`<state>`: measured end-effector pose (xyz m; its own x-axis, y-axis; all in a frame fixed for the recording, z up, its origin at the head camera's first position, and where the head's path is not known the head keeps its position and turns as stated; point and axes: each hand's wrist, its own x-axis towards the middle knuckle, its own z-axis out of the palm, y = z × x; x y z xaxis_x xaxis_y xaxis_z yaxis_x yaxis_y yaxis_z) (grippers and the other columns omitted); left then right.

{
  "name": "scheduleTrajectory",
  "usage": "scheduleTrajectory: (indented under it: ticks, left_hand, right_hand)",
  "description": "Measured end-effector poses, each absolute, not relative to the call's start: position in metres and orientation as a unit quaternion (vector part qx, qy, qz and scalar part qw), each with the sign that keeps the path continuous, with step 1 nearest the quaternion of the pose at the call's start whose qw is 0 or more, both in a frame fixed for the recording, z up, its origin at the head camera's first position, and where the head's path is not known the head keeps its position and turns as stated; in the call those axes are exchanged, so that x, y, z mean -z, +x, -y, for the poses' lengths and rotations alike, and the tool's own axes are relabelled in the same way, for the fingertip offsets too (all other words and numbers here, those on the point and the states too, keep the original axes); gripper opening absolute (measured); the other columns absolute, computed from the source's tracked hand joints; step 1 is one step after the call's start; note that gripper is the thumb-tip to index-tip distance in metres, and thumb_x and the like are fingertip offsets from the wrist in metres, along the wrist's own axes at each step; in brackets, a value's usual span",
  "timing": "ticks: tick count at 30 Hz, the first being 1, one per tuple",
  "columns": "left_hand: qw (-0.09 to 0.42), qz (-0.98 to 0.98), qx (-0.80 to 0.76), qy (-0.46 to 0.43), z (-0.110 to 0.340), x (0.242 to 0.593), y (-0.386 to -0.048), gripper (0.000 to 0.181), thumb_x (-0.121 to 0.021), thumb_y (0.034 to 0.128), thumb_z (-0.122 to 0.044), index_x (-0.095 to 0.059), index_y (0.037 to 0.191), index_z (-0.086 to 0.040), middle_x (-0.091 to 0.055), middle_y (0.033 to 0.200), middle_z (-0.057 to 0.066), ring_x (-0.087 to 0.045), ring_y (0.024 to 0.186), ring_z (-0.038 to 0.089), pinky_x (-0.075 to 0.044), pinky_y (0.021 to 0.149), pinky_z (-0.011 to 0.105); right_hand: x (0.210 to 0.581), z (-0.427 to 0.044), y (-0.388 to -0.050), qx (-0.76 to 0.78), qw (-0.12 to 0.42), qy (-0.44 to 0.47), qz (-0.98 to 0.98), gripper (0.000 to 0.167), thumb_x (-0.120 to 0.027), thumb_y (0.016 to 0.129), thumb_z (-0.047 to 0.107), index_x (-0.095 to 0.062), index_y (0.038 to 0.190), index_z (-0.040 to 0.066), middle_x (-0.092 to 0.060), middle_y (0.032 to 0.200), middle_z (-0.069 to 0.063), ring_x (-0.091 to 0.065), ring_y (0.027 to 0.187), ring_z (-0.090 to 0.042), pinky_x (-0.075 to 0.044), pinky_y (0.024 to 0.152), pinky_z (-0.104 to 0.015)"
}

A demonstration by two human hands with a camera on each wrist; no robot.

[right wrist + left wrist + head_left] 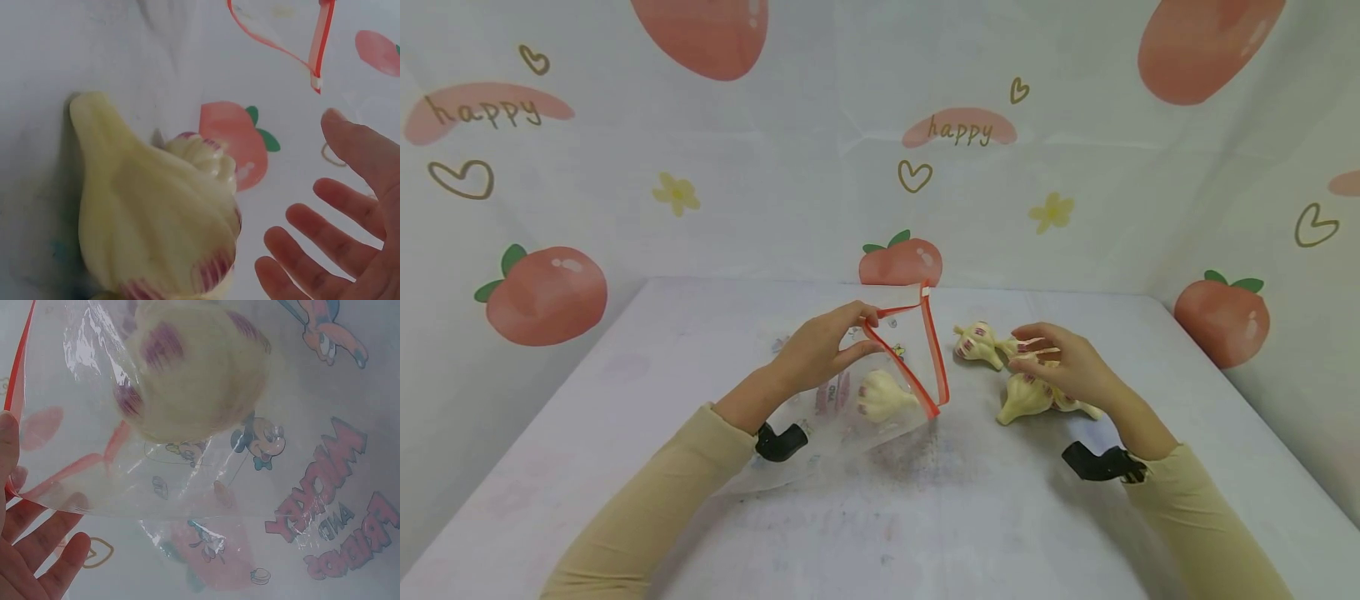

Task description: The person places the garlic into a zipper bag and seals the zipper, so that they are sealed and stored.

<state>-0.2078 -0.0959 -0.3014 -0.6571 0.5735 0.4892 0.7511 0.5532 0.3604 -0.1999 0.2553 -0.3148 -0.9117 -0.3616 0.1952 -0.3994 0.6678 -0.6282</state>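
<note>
My left hand (829, 346) pinches the red-edged rim of a clear zip bag (934, 350), keeping its mouth spread toward the right. Inside the bag lies one garlic bulb (883, 396), seen through the printed plastic in the left wrist view as well. My right hand (1067, 360) hovers over a group of garlic bulbs on the right, its fingers spread and holding nothing. Nearest below it is a garlic bulb (156, 212) with purple streaks. Another garlic bulb (977, 343) lies farther back; others are partly hidden by the right hand.
A white cloth-covered table (880, 533) lies under everything. Behind it hangs a white backdrop (805, 167) printed with red fruit, hearts and flowers. Black wrist mounts (781, 442) sit on both wrists.
</note>
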Motion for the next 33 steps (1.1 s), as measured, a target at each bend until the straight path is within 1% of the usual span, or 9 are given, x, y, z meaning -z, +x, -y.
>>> scheduleTrajectory:
  ticks: [4,6,10,14,19,28,29,31,33]
  left_hand:
    - [0.158,0.867,0.280,-0.381,0.096,0.301,-0.207,0.033,-0.067,0.0853,-0.018,-0.052,0.111,-0.003,-0.063,0.104,0.007,-0.065,0.103,0.025,-0.053,0.081,0.038]
    - [0.157,0.867,0.281,-0.380,0.096,0.301,-0.208,0.033,-0.068,0.0849,-0.017,-0.052,0.111,-0.004,-0.063,0.104,0.007,-0.065,0.103,0.025,-0.053,0.081,0.038]
    - [0.158,0.867,0.282,-0.380,0.096,0.301,-0.207,0.033,-0.068,0.0847,-0.017,-0.052,0.110,-0.004,-0.063,0.104,0.007,-0.065,0.103,0.025,-0.053,0.081,0.038]
    - [0.159,0.866,0.282,-0.381,0.097,0.301,-0.207,0.033,-0.068,0.0850,-0.018,-0.052,0.110,-0.004,-0.063,0.104,0.007,-0.065,0.103,0.025,-0.053,0.081,0.039]
    - [0.157,0.867,0.280,-0.380,0.098,0.302,-0.207,0.033,-0.067,0.0860,-0.020,-0.051,0.111,-0.004,-0.063,0.105,0.008,-0.065,0.103,0.025,-0.053,0.082,0.040]
    - [0.156,0.868,0.282,-0.379,0.097,0.305,-0.210,0.033,-0.068,0.0848,-0.016,-0.052,0.111,-0.004,-0.063,0.105,0.007,-0.065,0.103,0.025,-0.053,0.082,0.040]
    - [0.155,0.868,0.283,-0.378,0.097,0.305,-0.210,0.033,-0.068,0.0848,-0.016,-0.052,0.111,-0.004,-0.063,0.105,0.007,-0.065,0.103,0.025,-0.053,0.082,0.040]
    - [0.154,0.869,0.282,-0.376,0.097,0.305,-0.209,0.033,-0.068,0.0850,-0.017,-0.052,0.111,-0.005,-0.063,0.105,0.007,-0.065,0.103,0.024,-0.053,0.082,0.039]
    - [0.154,0.869,0.281,-0.376,0.097,0.305,-0.209,0.033,-0.068,0.0851,-0.017,-0.052,0.111,-0.005,-0.063,0.105,0.007,-0.065,0.103,0.024,-0.053,0.082,0.038]
  right_hand:
    - [0.317,-0.261,-0.199,-0.342,0.021,0.218,0.914,0.044,-0.068,0.086,0.016,-0.053,0.124,-0.001,-0.059,0.121,-0.023,-0.058,0.109,-0.040,-0.048,0.089,-0.052]
    - [0.319,-0.263,-0.199,-0.337,0.018,0.222,0.915,0.046,-0.069,0.085,0.017,-0.053,0.124,-0.001,-0.057,0.124,-0.023,-0.058,0.108,-0.040,-0.048,0.089,-0.053]
    - [0.324,-0.268,-0.200,-0.328,0.007,0.236,0.915,0.048,-0.071,0.083,0.016,-0.053,0.123,-0.005,-0.055,0.126,-0.025,-0.057,0.108,-0.042,-0.048,0.089,-0.055]
    - [0.327,-0.271,-0.201,-0.323,-0.004,0.246,0.914,0.051,-0.073,0.081,0.015,-0.052,0.123,-0.006,-0.056,0.122,-0.026,-0.056,0.108,-0.044,-0.046,0.090,-0.057]
    - [0.330,-0.274,-0.201,-0.307,-0.011,0.249,0.918,0.056,-0.075,0.078,0.015,-0.051,0.125,-0.005,-0.057,0.121,-0.025,-0.056,0.109,-0.042,-0.045,0.091,-0.057]
    - [0.333,-0.274,-0.199,-0.283,-0.005,0.277,0.918,0.060,-0.080,0.073,0.015,-0.053,0.122,-0.006,-0.059,0.118,-0.025,-0.055,0.111,-0.045,-0.044,0.092,-0.056]
    - [0.333,-0.274,-0.199,-0.277,-0.002,0.279,0.919,0.060,-0.080,0.072,0.016,-0.054,0.122,-0.006,-0.060,0.118,-0.024,-0.055,0.111,-0.044,-0.044,0.092,-0.056]
    - [0.333,-0.274,-0.198,-0.263,0.005,0.282,0.923,0.060,-0.081,0.071,0.018,-0.055,0.121,-0.005,-0.061,0.118,-0.021,-0.055,0.111,-0.041,-0.044,0.093,-0.049]
    - [0.334,-0.273,-0.198,-0.254,0.010,0.284,0.925,0.060,-0.081,0.071,0.018,-0.056,0.121,-0.004,-0.062,0.118,-0.019,-0.054,0.113,-0.039,-0.043,0.096,-0.037]
